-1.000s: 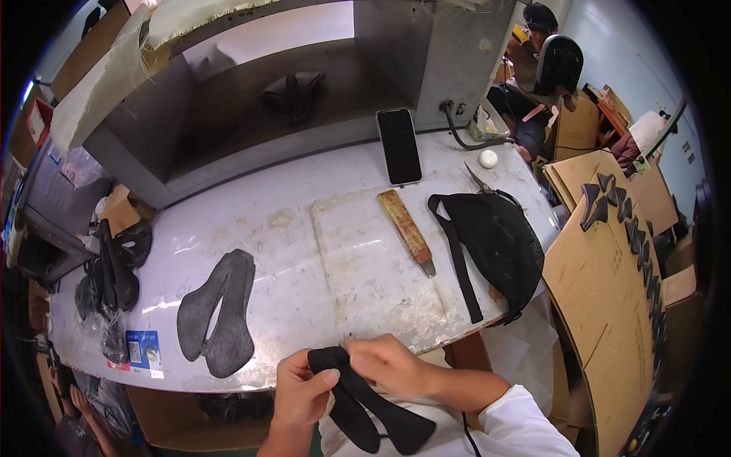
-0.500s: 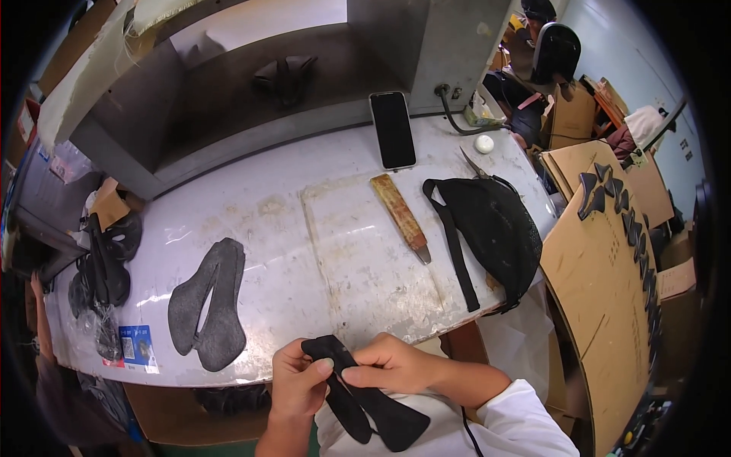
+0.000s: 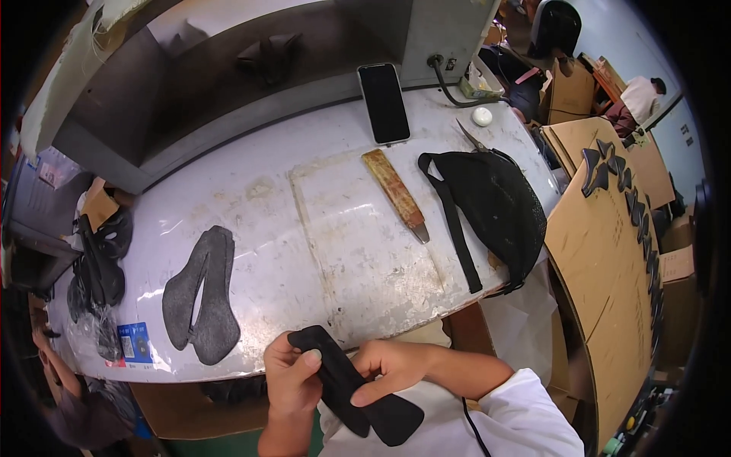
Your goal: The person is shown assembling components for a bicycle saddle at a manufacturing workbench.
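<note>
Over my lap, below the table's near edge, I hold a black bicycle saddle cover [image 3: 340,375], long and soft, with a lengthwise split at its wider lower end. My left hand [image 3: 292,382] pinches its narrow upper end, thumb on top. My right hand [image 3: 392,372] is closed on its right side, the thumb lying across the middle and the other fingers partly hidden behind. On the table at the left lies a dark grey saddle-shaped pad [image 3: 219,297] with a long central slot. It is apart from both hands.
On the white table [image 3: 266,259] are a knife with a taped handle [image 3: 396,194], a black mesh bag [image 3: 491,206], a phone [image 3: 384,103] and a white round object [image 3: 482,116]. A grey metal housing [image 3: 167,99] stands behind. Cardboard [image 3: 601,282] holds several black pieces. Another person's arm [image 3: 61,362] shows left.
My right hand has moved from the cover's upper part down to its middle, its thumb now lower. The view has shifted slightly. At left, the other person's arm reaches further into view.
</note>
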`<action>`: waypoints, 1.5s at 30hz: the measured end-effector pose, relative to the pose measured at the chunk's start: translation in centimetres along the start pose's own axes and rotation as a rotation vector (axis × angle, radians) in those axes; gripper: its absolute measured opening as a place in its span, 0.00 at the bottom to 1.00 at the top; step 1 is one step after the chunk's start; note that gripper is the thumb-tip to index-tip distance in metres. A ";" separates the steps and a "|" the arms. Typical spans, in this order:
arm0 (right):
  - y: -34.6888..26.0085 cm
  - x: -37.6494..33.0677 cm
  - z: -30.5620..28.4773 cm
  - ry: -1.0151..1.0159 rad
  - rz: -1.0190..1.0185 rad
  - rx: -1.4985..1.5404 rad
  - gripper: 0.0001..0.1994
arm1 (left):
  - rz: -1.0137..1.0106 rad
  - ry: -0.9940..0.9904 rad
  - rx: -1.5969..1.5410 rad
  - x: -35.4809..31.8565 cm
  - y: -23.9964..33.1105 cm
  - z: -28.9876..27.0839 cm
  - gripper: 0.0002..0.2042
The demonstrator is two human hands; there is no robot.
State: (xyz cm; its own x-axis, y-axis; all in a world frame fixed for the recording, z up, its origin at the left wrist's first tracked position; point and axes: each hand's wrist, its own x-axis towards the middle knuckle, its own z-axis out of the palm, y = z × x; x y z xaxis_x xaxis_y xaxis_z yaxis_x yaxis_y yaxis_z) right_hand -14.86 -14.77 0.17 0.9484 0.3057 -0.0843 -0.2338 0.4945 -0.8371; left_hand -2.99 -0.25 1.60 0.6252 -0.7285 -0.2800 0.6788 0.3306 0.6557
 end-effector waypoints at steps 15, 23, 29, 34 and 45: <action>2.4 -1.9 -1.1 -0.184 0.171 0.012 0.13 | 0.081 0.042 0.026 0.9 0.6 -2.1 0.12; 2.0 -2.0 -0.4 -0.149 0.005 0.112 0.17 | 0.003 -0.075 -0.084 0.8 0.8 -2.9 0.12; -1.0 -0.5 0.1 0.380 -0.168 -0.320 0.16 | -0.003 -0.132 0.198 0.5 -0.4 0.5 0.15; -2.7 -0.1 0.4 0.561 -0.477 -0.553 0.10 | -0.037 -0.172 -0.050 0.1 -1.2 1.1 0.13; -2.3 -1.3 1.3 0.480 -0.270 -0.012 0.09 | 0.181 -0.236 0.518 0.4 -0.4 2.0 0.12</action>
State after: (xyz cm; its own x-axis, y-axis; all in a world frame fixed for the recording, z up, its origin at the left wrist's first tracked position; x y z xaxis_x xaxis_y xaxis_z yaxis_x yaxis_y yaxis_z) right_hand -15.84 -15.31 2.93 0.9660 -0.2381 -0.1006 0.0313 0.4941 -0.8688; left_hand -3.76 -1.85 2.58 0.5712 -0.8208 -0.0072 0.2556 0.1695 0.9518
